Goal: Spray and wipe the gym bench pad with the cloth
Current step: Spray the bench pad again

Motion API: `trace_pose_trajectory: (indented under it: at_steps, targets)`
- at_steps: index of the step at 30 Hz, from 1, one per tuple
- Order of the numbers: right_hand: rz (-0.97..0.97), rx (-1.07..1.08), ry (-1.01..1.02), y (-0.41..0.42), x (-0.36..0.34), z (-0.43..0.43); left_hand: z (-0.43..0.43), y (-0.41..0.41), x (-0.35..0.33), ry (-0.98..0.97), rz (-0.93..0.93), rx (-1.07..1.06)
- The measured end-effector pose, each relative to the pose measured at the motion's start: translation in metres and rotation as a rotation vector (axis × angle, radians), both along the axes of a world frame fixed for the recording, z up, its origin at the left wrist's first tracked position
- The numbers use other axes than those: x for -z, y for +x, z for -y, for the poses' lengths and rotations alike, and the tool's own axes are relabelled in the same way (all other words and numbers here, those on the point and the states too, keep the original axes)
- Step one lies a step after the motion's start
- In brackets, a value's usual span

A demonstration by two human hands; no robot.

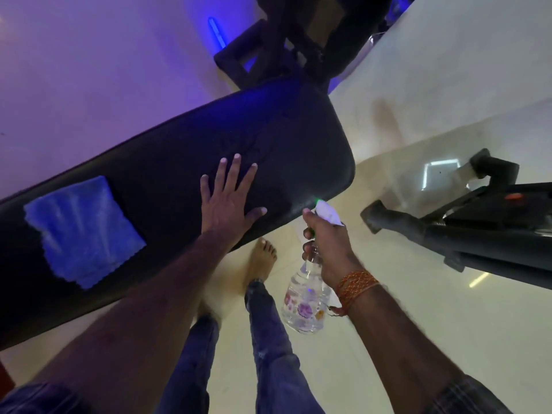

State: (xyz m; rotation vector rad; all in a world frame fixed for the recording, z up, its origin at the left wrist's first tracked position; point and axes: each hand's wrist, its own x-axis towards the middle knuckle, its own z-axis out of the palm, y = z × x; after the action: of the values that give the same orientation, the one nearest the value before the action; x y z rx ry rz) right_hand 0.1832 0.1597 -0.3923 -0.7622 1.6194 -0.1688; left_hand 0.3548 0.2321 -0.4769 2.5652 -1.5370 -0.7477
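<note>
Gym bench pad (pixel 167 180) ran lower left to upper right; blue cloth (pixel 83 231) lay on it left of the flat, spread left hand (pixel 227 201), nearer than the right hand (pixel 328 249), clamped on spray bottle (pixel 304 306).
</note>
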Motion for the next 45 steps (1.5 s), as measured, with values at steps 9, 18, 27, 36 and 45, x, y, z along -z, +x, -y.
trace_pose_trajectory:
  at_steps: [9, 18, 27, 36, 45]
  targets:
    - [0.03, -0.153, -0.011, 0.072, -0.008, -0.059, -0.086, 0.04, -0.012, 0.049, 0.018, -0.153]
    - [-0.064, -0.355, -0.063, 0.149, -0.001, -0.06, -0.125, 0.068, -0.017, 0.071, 0.016, -0.205]
    - [-0.058, -0.358, -0.038, 0.115, 0.0, -0.119, -0.146, 0.073, -0.022, 0.086, -0.019, -0.211]
    - [-0.1, -0.527, 0.014, 0.102, 0.006, -0.15, -0.171, 0.071, -0.025, 0.037, 0.012, -0.237]
    - [-0.148, -0.685, -0.095, 0.183, 0.012, -0.126, -0.206, 0.087, -0.025, -0.057, -0.108, -0.387]
